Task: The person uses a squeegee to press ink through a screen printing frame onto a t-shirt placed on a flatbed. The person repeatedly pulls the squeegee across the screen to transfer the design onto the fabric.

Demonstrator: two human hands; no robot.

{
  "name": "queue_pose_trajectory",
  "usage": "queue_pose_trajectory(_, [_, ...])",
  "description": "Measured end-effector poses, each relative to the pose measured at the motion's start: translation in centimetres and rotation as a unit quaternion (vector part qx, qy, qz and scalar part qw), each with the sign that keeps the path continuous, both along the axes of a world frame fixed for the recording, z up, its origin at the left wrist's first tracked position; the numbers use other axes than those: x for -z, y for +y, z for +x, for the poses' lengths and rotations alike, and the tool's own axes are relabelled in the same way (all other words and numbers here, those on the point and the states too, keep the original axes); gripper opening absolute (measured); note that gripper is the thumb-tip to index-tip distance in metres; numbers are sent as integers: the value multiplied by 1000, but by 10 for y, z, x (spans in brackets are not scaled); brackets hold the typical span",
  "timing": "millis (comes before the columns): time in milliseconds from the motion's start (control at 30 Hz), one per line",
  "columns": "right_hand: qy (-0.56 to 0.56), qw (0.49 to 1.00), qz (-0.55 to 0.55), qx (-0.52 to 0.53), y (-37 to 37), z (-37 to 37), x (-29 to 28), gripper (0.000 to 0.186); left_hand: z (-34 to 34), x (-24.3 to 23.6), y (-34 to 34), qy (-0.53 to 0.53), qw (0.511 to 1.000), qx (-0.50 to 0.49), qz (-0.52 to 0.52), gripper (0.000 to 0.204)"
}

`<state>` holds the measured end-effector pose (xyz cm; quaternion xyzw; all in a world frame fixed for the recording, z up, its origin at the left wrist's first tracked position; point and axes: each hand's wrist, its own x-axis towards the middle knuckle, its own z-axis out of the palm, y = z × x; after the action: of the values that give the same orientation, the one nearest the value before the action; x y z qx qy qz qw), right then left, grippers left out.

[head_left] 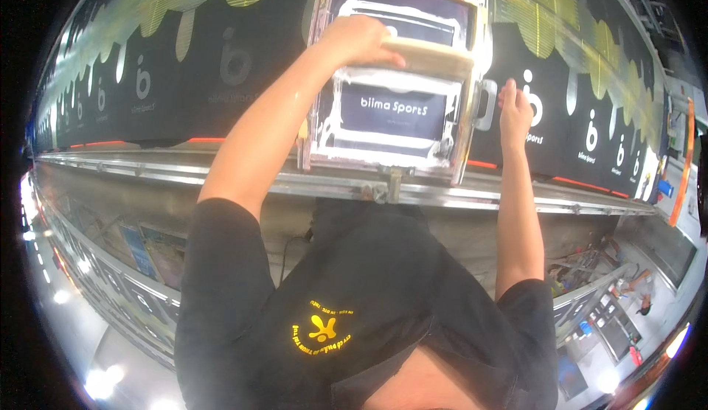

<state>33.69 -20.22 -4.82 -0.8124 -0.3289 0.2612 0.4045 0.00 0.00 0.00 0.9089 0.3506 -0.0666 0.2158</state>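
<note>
1. Head view, and we're right over the framed screen (466, 133), lying on a long run of black panels (228, 63), just beyond the metal rail (147, 169).
2. Left hand (361, 41) has the wooden bar (431, 57) gripped toward its left end, the bar lying crosswise over the screen.
3. Right hand (515, 115), out to the right: fingers curled, just beside the grey handle (487, 104) and seemingly not on it. Anything in that palm? Can't tell!
4. Danger spot: with the grip at one end, uneven pressure could, I'd judge, skew the bar or lift its far end.
5. Watch the frame, too: a knock from those right knuckles on the handle could nudge it out of line with the panel beneath.
6. Edges, then: raised sides hem the bar in left and right, so its likely room is toward and away from the body. A bracket (394, 185) meets the rail at the near end; the right hand has more space outward, over the panels.
</note>
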Motion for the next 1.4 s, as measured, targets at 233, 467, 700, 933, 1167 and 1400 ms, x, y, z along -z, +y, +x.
queue_pose_trajectory(233, [104,990,-28,94,15,-21,20,37,31,15,92,-25,997,-7,69,53])
queue_pose_trajectory(467, [201,977,-55,40,34,-29,-19,38,16,18,80,-73,994,-43,-71,44])
queue_pose_trajectory(700, [231,972,-6,42,40,-28,-40,35,-38,34,-83,-140,989,-37,26,43])
queue_pose_trajectory(933, [168,984,53,22,48,-35,-31,44,-85,27,-222,-198,977,-32,72,69])
queue_pose_trajectory(1167, [138,976,158,59,68,-105,-19,26,-155,15,-187,-193,977,-77,36,60])
queue_pose_trajectory(1400, [49,989,136,22,103,-299,39,31,-319,13,-132,-119,987,-95,41,48])
